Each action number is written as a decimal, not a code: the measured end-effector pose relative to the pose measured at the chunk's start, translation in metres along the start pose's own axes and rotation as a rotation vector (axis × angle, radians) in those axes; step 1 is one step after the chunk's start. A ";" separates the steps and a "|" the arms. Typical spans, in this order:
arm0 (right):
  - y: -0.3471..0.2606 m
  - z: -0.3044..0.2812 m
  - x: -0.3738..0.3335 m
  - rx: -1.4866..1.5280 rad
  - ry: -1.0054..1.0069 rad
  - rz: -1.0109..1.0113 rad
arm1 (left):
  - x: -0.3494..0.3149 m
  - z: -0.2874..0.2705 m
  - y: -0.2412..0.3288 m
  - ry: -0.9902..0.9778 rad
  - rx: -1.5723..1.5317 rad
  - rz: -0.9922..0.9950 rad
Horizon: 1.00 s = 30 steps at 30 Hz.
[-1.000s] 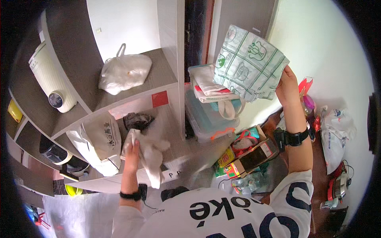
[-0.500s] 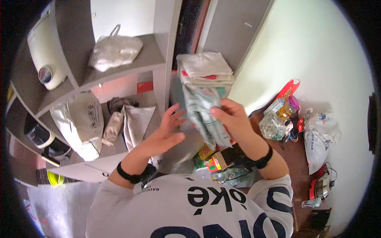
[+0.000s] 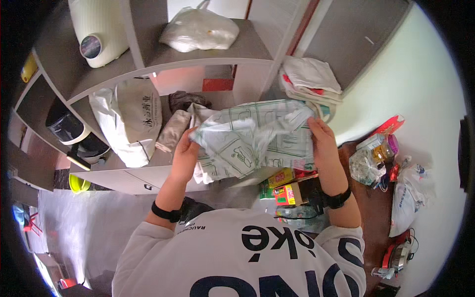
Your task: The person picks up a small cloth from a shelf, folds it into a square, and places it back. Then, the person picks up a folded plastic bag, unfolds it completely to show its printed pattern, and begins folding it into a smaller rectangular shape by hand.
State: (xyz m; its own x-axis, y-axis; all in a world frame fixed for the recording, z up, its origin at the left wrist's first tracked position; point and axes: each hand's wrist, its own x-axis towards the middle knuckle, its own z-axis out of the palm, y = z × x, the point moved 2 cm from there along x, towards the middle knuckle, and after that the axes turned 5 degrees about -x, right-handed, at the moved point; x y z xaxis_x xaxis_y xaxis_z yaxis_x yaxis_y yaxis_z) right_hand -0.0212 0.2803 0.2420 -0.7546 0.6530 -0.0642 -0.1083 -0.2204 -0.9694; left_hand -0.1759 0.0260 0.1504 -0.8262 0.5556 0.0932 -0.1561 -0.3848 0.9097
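Between my hands stretches what looks like a thin white bag with green print (image 3: 247, 141), creased and bunched in the middle. My left hand (image 3: 185, 154) grips its left edge, fingers closed. At the opposite edge my right hand (image 3: 324, 141) pinches it near the top corner. Beyond my right hand stands a stack of folded white cloth bags (image 3: 311, 76). The spread bag hides part of the shelf and of a pale grey folded cloth (image 3: 200, 113).
The shelf unit on the left holds a white bag (image 3: 129, 119), a rolled beige cloth (image 3: 173, 131), a clear plastic bag (image 3: 200, 29) and a cream appliance (image 3: 101, 29). Below are coloured boxes (image 3: 287, 194). Along the right wall lie a jar (image 3: 386, 148) and a white plastic bag (image 3: 408, 198).
The printed bag has come off the folded stack and is spread out between both hands. My left hand, empty before, now grips it. The view has shifted left.
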 end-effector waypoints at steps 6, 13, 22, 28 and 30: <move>0.029 0.008 0.015 -0.397 -0.026 -0.150 | -0.013 -0.053 0.044 0.026 0.168 0.030; 0.049 0.090 -0.013 -0.097 -0.070 -0.036 | -0.013 -0.108 0.069 -0.118 0.196 0.021; 0.052 0.154 -0.046 -0.478 0.013 -0.334 | -0.009 -0.131 0.079 -0.380 0.147 0.126; 0.054 0.209 -0.060 -0.733 -0.190 -0.786 | -0.010 -0.126 0.104 -0.474 0.515 0.253; 0.059 0.220 -0.068 -0.945 -0.214 -0.876 | -0.017 -0.124 0.109 -0.492 0.586 0.325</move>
State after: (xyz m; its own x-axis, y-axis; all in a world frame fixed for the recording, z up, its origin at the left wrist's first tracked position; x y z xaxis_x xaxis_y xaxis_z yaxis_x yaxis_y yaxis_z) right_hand -0.1183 0.0637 0.2409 -0.7627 0.1723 0.6234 -0.1853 0.8652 -0.4659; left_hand -0.2461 -0.1161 0.1976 -0.4290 0.7942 0.4304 0.4695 -0.2111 0.8573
